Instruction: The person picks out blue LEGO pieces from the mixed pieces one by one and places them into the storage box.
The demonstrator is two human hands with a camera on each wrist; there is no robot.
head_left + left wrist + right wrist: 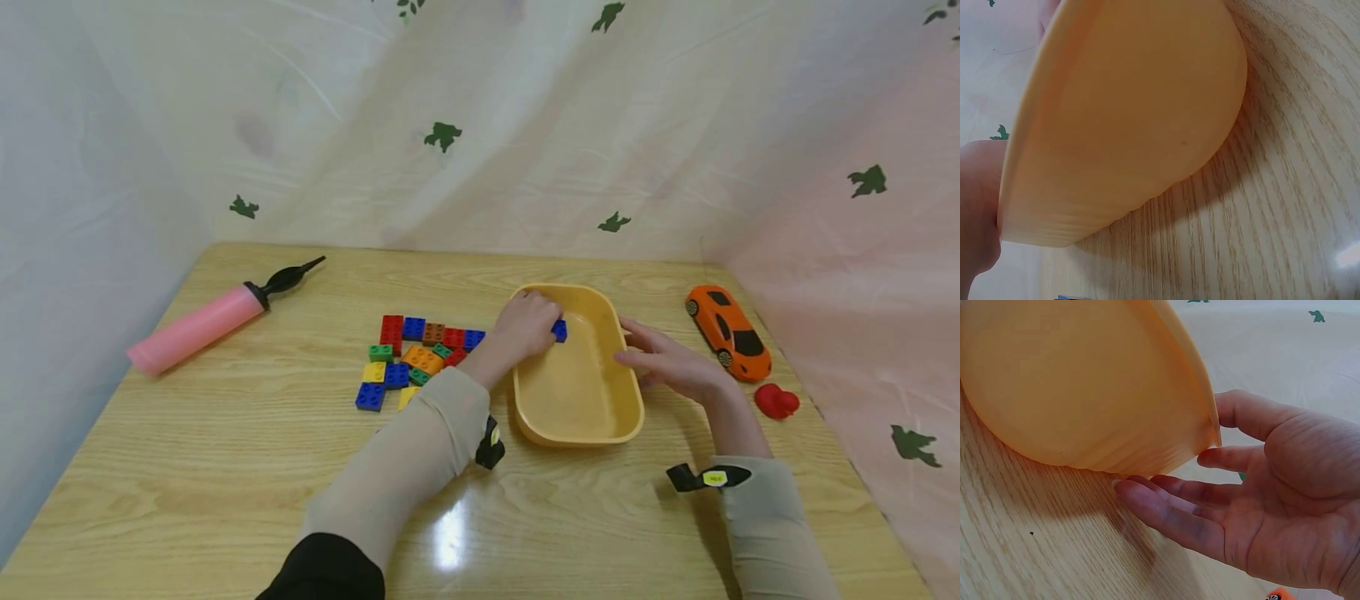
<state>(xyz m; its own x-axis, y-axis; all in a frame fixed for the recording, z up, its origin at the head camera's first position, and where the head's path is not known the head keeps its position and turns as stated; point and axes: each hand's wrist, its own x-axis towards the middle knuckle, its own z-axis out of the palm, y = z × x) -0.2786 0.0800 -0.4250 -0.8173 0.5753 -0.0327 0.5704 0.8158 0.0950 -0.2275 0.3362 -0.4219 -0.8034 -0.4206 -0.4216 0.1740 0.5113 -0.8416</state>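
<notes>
A yellow plastic tub [577,435] stands on the table, its wall filling much of both wrist views. My left hand [527,323] reaches over its left rim, fingers curled at a blue toy brick [559,331] inside, which they appear to grip; the fingertips are partly hidden. In the left wrist view only part of the left hand [979,200] shows beside the rim. At the tub's right side my right hand [667,360] holds the rim between thumb and fingers; in the right wrist view the lower fingers [1172,515] extend under the wall.
Several coloured toy bricks [423,358] lie left of the tub, partly behind the left forearm. A pink hand pump [202,327] lies at the far left. An orange toy car [727,332] and a small red object [777,402] sit at the right.
</notes>
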